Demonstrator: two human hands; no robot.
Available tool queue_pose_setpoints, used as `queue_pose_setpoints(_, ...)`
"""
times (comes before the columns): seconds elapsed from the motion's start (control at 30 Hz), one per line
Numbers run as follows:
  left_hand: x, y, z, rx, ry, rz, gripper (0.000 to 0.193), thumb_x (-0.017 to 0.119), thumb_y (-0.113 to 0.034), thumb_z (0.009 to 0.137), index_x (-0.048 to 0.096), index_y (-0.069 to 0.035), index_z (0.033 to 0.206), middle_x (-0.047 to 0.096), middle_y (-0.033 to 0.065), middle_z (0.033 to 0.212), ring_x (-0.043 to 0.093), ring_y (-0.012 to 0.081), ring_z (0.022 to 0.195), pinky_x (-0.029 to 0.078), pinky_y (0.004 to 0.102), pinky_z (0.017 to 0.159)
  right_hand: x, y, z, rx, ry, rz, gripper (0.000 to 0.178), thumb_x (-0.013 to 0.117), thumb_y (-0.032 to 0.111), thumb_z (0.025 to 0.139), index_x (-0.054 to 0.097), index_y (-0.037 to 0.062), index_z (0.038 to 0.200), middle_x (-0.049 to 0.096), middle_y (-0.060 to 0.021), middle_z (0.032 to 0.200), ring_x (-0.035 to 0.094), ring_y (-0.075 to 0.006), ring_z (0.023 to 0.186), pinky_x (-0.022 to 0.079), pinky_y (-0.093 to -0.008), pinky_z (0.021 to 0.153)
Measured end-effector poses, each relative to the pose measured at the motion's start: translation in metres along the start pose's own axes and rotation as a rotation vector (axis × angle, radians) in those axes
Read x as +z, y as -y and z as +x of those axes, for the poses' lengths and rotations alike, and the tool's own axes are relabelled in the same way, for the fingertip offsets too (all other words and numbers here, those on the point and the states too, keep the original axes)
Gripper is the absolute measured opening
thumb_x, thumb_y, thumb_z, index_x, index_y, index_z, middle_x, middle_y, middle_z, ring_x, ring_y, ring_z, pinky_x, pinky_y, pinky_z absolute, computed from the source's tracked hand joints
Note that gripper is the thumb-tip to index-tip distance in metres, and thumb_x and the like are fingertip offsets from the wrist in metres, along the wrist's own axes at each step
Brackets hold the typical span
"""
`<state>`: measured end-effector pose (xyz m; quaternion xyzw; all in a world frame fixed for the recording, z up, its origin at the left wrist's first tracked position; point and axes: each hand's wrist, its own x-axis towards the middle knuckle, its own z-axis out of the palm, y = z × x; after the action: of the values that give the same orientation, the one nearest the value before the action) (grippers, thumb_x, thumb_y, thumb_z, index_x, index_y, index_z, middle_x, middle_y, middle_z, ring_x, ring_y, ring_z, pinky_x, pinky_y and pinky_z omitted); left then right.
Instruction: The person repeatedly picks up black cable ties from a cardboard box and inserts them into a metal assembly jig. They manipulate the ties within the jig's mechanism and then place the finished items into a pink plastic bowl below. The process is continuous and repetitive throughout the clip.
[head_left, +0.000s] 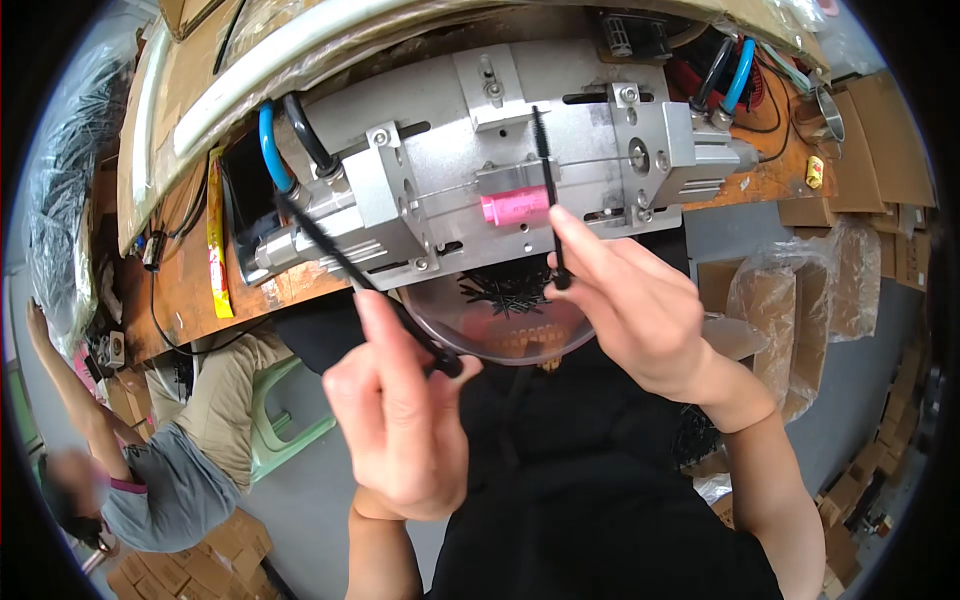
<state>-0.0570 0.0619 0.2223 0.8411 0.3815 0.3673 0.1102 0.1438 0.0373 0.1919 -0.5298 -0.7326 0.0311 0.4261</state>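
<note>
My left hand [405,415] pinches a black mascara wand [372,272] by its thick end, its bristle tip slanting up to the left over the machine's left cylinder. Between the fingers of my right hand [635,310] is a second black mascara wand [550,185], nearly upright, its bristles reaching over the middle of the metal machine [450,150]. Just left of that wand, a pink block [515,206] sits on the machine's centre. Below, partly behind my right hand, a clear bowl [450,325] holds many small black sticks [505,290].
The machine stands on a wooden bench [165,300]; blue and black hoses [272,150] join it. A yellow packet [217,235] lies at left. Another person [170,490] sits at lower left beside a green stool [285,420]. Cardboard boxes [870,140] and plastic-lined cartons [800,320] stand at right.
</note>
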Motion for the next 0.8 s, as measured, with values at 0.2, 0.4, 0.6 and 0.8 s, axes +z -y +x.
queue_pose_setpoints(0.2,-0.004,0.006,-0.008,-0.048,-0.075,0.055,0.081,0.073,0.012,0.066,0.043,0.007,0.141,0.048,0.0054,0.086,0.046,0.0165,0.075,0.043,0.0272,0.07,0.025,0.0,-0.003,-0.029,0.007,-0.116,0.067,0.074,-0.013,0.064,0.056,-0.008,0.128,0.066,-0.0128,0.089,0.058,-0.0221,0.067,0.049,-0.0336,0.061)
queue_pose_setpoints(0.4,-0.009,0.008,-0.01,-0.067,-0.063,0.029,0.077,0.074,0.012,0.065,0.045,0.013,0.136,0.056,0.0083,0.089,0.05,0.0189,0.078,0.042,0.0293,0.072,0.024,0.003,-0.005,0.041,0.088,-0.125,0.066,0.075,-0.011,0.064,0.058,-0.0055,0.128,0.063,-0.0103,0.081,0.057,-0.0211,0.066,0.048,-0.0336,0.061)
queue_pose_setpoints(0.6,-0.007,0.011,-0.012,-0.062,-0.085,0.039,0.084,0.072,0.014,0.064,0.042,0.007,0.142,0.048,0.0055,0.085,0.045,0.0166,0.075,0.043,0.0272,0.071,0.025,0.002,-0.003,0.037,0.1,-0.154,0.064,0.075,-0.011,0.064,0.059,-0.0049,0.126,0.062,-0.0108,0.079,0.055,-0.021,0.065,0.048,-0.0335,0.06)
queue_pose_setpoints(0.8,-0.006,0.015,-0.01,-0.057,-0.084,0.037,0.083,0.072,0.014,0.063,0.043,0.009,0.14,0.05,0.0072,0.087,0.046,0.0172,0.076,0.043,0.027,0.07,0.021,0.005,0.002,0.037,0.133,-0.155,0.065,0.075,-0.011,0.064,0.059,-0.0048,0.127,0.062,-0.0122,0.08,0.056,-0.0215,0.066,0.048,-0.0334,0.059)
